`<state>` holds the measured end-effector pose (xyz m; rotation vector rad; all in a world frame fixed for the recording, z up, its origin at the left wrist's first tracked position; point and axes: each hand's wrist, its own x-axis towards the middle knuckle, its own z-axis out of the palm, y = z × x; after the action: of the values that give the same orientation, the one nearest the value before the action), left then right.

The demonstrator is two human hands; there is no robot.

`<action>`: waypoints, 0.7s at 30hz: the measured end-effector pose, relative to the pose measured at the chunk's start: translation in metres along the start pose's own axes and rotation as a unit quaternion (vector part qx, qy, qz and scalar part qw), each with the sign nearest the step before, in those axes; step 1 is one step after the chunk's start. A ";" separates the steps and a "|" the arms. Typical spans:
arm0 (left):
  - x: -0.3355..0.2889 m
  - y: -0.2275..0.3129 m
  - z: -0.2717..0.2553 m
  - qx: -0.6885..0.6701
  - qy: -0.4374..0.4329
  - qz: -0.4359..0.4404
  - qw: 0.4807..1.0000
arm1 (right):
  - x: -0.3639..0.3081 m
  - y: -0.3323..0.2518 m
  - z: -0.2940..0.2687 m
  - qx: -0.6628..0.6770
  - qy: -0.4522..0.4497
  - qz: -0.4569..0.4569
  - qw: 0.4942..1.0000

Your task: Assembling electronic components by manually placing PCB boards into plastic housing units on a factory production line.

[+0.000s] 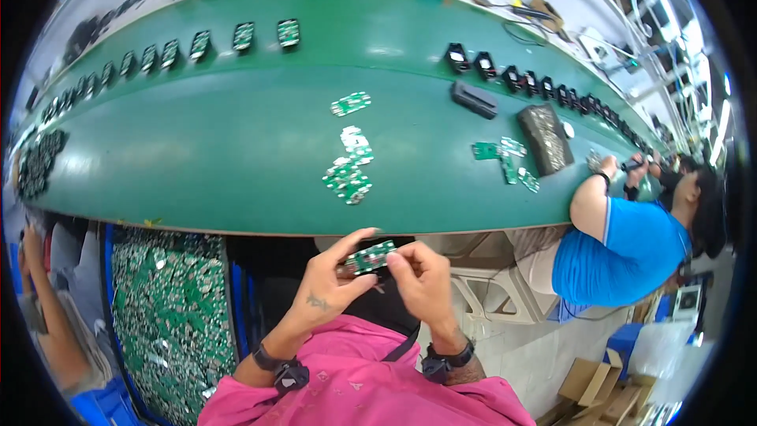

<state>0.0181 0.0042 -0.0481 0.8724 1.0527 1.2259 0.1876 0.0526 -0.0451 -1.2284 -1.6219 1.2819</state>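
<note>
In front of the table's near edge, my left hand (327, 278) and my right hand (422, 278) hold a green circuit board (371, 257) between them. Dark material shows beneath the board, but my fingers hide most of it. My left fingers and thumb grip its left end, while my right thumb lies on its right end. Beyond my hands, a small pile of loose green circuit boards (347, 181) lies on the green table (213, 158). A single board (351, 103) sits farther back.
Black housings with boards (289, 33) line the back left; black housings (485, 65) line the back right. More boards (486, 151) lie by a brown block (546, 140) and a black case (474, 100). A board-filled bin (169, 315) stands lower left. A co-worker in blue (631, 252) sits right.
</note>
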 end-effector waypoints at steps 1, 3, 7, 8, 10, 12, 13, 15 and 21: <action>0.000 -0.002 0.002 0.010 0.018 -0.003 1.000 | -0.002 0.003 0.004 -0.019 0.014 -0.028 0.999; 0.001 -0.004 0.005 0.021 0.041 -0.005 0.999 | -0.008 -0.005 0.016 -0.032 0.031 -0.101 0.994; 0.004 -0.005 0.009 0.111 0.073 0.063 0.989 | -0.009 -0.003 0.013 0.111 -0.013 -0.031 0.993; 0.007 -0.003 0.012 0.170 0.055 0.085 0.980 | -0.010 -0.005 0.008 0.140 -0.014 -0.003 0.990; 0.006 0.001 0.015 0.094 0.027 0.037 0.994 | -0.011 -0.011 0.005 0.157 0.019 0.032 0.987; 0.005 0.002 0.017 0.021 0.023 0.019 0.999 | -0.007 -0.008 0.001 0.200 0.041 0.047 0.978; 0.004 0.002 0.015 0.022 0.030 0.019 0.999 | -0.004 -0.007 -0.002 0.201 0.034 0.049 0.978; 0.006 0.001 0.012 0.076 0.021 0.060 0.995 | 0.002 -0.007 -0.008 0.238 0.019 0.063 0.969; 0.013 -0.004 0.013 0.165 0.047 0.159 0.972 | 0.002 -0.012 -0.010 0.004 -0.019 -0.078 0.997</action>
<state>0.0315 0.0164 -0.0498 1.2873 1.2500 1.3891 0.1931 0.0571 -0.0308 -1.0563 -1.7023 1.2197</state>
